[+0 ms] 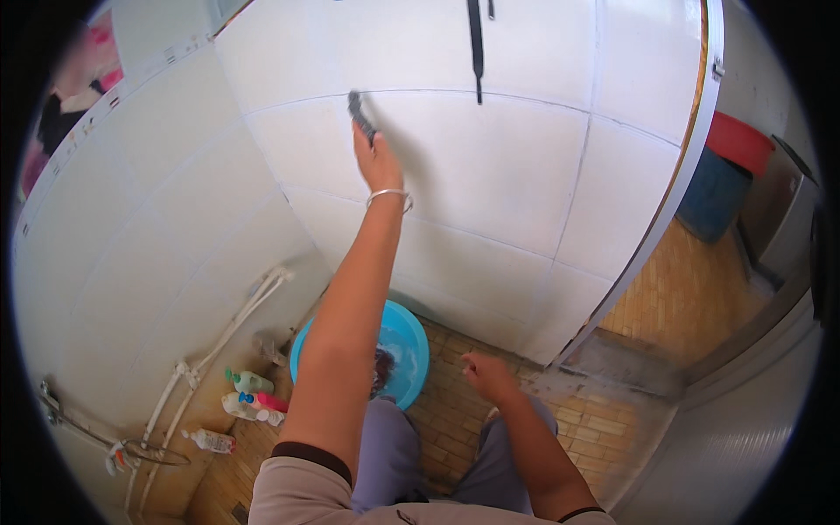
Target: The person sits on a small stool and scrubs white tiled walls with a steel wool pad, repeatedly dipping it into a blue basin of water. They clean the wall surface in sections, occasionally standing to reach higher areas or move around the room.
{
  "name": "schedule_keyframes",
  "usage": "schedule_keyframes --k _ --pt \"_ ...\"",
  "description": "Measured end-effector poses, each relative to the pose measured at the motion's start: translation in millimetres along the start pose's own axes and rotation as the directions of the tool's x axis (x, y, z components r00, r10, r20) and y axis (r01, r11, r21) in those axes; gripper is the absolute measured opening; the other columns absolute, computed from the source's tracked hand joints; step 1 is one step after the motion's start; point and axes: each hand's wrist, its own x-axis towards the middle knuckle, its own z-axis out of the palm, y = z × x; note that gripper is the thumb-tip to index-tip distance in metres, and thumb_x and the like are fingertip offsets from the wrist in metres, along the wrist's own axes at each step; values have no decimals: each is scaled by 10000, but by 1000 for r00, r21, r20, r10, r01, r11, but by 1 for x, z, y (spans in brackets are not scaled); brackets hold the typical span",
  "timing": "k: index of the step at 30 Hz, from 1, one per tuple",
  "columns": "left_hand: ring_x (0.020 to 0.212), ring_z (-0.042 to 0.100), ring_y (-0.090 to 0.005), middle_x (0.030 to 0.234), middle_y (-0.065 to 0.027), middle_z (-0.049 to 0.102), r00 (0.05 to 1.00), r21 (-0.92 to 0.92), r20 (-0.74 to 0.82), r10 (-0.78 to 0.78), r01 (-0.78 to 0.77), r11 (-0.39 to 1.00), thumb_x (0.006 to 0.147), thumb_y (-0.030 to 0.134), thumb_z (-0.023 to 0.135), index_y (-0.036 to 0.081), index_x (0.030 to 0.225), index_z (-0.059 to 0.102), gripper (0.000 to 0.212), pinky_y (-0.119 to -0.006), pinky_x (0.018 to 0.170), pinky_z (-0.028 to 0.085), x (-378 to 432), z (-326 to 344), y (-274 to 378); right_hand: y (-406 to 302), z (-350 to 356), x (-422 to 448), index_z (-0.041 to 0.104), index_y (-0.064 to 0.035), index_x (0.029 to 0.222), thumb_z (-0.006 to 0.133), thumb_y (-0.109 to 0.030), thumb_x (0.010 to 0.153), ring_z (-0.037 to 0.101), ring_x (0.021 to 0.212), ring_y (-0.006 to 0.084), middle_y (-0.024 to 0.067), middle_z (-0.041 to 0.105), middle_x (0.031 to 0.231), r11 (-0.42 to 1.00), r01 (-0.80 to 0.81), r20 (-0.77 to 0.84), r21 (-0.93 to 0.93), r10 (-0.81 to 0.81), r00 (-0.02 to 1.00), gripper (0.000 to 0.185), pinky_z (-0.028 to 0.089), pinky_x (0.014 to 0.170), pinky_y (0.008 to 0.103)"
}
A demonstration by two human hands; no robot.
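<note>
Raised against the white tiled wall (499,170), my left hand (380,161) holds a dark grey scrubbing pad or cloth (361,117) along a grout line; a bangle sits at that wrist. My right hand (489,377) hangs low over the floor with curled fingers, and nothing can be made out in it. Below my left arm stands a light blue plastic basin (415,354) with water and a dark item (382,369) in it, partly hidden by the arm. A black strap (476,46) hangs down the wall to the right of my left hand.
Several plastic bottles (249,382) stand by the left wall near white pipes (223,348). A shower hose (85,430) hangs at lower left. The doorway frame (682,170) rises at right, with a red basin (741,141) and a blue bin (712,197) beyond it.
</note>
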Motion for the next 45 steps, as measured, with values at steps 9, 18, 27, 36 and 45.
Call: schedule_keyframes --k 9,18,27,36,45 --pt "1404 136 -374 1523 -144 188 504 287 842 192 -720 631 818 245 612 111 1428 318 690 -620 1081 108 -167 137 41 -8 -1 -9 591 -49 1079 624 -154 822 612 832 351 162 643 877 994 30 147 101 -45 988 280 484 734 429" --pt "1416 103 -361 1531 -167 151 749 558 523 407 -661 502 833 355 607 42 1453 231 790 -625 1089 72 -42 127 43 20 -28 -31 605 -52 1089 618 -209 819 612 885 355 172 650 936 991 -115 102 70 107 989 313 488 778 414" --pt "1414 67 -388 1518 -230 141 892 517 279 355 -451 727 945 400 394 -49 1442 177 705 -567 1105 41 132 85 54 2 -12 -11 614 -62 1075 627 -207 821 628 831 349 171 660 882 999 -14 148 34 9 989 293 498 744 418" --pt "1341 262 -400 1424 -228 333 535 236 561 632 -835 497 907 314 453 -38 1340 377 564 -569 1068 196 82 156 148 5 -8 -8 610 -53 1089 626 -194 824 621 828 347 161 656 867 998 -55 203 24 49 978 300 494 759 405" --pt "1325 267 -427 1434 -265 287 979 478 -196 -64 152 865 905 501 370 -52 1391 278 742 -487 1107 211 227 12 -30 19 -11 -1 587 -66 1135 607 -262 857 635 846 323 151 663 908 999 24 176 -28 -19 984 341 502 749 400"
